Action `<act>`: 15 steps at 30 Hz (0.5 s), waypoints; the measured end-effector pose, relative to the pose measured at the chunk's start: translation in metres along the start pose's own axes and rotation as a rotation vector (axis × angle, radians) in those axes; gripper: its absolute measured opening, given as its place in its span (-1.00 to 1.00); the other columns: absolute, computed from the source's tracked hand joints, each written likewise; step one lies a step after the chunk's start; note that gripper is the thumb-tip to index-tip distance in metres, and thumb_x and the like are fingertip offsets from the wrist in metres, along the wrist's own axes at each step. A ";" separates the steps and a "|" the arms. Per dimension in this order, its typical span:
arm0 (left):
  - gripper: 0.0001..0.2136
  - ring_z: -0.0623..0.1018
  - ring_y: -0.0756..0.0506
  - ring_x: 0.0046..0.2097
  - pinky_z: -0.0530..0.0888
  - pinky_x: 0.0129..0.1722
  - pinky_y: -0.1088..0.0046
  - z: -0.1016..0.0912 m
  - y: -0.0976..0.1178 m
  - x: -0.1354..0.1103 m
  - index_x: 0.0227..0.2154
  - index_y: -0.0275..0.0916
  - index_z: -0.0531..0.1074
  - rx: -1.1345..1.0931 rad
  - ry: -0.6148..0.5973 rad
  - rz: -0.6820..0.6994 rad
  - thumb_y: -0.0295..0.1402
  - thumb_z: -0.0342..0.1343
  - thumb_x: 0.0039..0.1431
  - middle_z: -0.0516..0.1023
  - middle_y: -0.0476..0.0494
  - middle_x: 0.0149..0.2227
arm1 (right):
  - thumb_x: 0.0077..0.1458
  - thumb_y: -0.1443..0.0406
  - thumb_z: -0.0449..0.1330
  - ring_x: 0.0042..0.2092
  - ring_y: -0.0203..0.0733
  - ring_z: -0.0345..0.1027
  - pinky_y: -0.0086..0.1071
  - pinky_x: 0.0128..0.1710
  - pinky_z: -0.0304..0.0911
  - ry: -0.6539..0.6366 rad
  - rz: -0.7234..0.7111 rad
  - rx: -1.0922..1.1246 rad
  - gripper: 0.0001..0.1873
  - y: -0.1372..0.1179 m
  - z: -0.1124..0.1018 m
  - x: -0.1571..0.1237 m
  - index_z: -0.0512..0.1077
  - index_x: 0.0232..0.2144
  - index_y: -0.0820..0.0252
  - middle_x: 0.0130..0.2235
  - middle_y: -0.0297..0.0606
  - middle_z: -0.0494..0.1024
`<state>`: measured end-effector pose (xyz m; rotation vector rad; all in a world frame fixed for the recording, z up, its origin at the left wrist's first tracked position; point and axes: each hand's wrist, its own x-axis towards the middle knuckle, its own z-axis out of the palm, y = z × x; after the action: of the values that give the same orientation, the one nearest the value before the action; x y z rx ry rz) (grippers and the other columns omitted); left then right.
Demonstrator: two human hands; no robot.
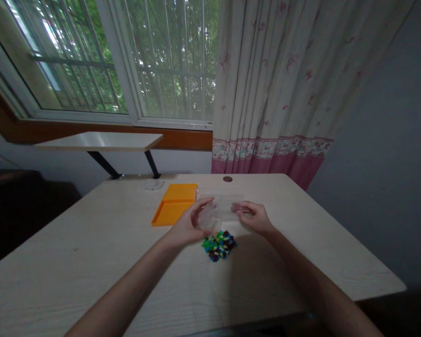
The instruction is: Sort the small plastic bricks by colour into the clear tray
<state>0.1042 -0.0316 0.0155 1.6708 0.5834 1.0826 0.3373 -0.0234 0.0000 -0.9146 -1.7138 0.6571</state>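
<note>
Two hands are working over one pale surface (108,243). The left hand (186,225) is curving its thumb and fingers around one clear plastic container (210,219), its grip holding the piece by the left side. The right hand (258,218) is keeping a narrow grip, fingertips bent toward the thumb at the right end of the clear plastic; whether it is pinching that plastic or something small cannot be told.

The container is sitting just beyond one heap of small pieces (218,247), right of one orange tray (175,213). The tray is showing two sections, one near and one far, with a ridge running between them; its near right corner is being hidden by the left hand. The heap is mixing green, blue, dark and pale yellow pieces (too many and too tightly packed for an exact count).

The clear plastic is blurring into the pale background, so its outline, and whether it is one part or two, is remaining hard to make out. One clear flat item (154,185) is lying at the far left, its nature indistinct. One round brown disc (228,179) is marking the far edge. Both forearms are being cut off by the near frame edge.
</note>
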 end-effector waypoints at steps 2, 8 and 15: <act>-0.33 0.28 -0.24 0.10 0.27 0.04 0.20 -0.005 0.002 -0.001 0.04 -0.18 0.21 -0.151 -0.079 -0.063 -0.38 0.29 -0.22 0.24 -0.26 0.10 | -0.12 0.25 0.22 -0.35 -0.20 0.46 -0.35 -0.32 0.41 0.063 0.108 0.102 -0.77 0.006 -0.004 0.003 0.47 -0.34 0.23 -0.38 -0.21 0.56; -0.31 0.31 -0.24 0.07 0.38 -0.09 0.31 -0.009 0.007 -0.003 0.03 -0.17 0.23 -0.424 -0.252 -0.210 -0.41 0.32 -0.27 0.23 -0.29 0.11 | -0.22 0.14 0.32 -0.41 -0.19 0.46 -0.26 -0.31 0.40 0.051 0.278 0.365 -0.66 0.017 -0.002 0.005 0.47 -0.37 0.22 -0.47 -0.27 0.54; -0.42 0.37 -0.19 0.02 0.34 -0.04 0.24 -0.009 -0.006 0.007 -0.16 -0.16 0.20 -0.425 0.163 -0.208 -0.48 0.33 -0.31 0.26 -0.21 0.07 | -0.13 0.06 0.24 -0.26 -0.17 0.42 -0.24 -0.26 0.33 0.020 0.241 0.434 -0.53 0.020 -0.002 0.006 0.37 -0.16 0.12 -0.19 -0.15 0.48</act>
<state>0.1005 -0.0194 0.0132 1.1370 0.5701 1.1059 0.3437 -0.0075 -0.0114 -0.8156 -1.3748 1.1244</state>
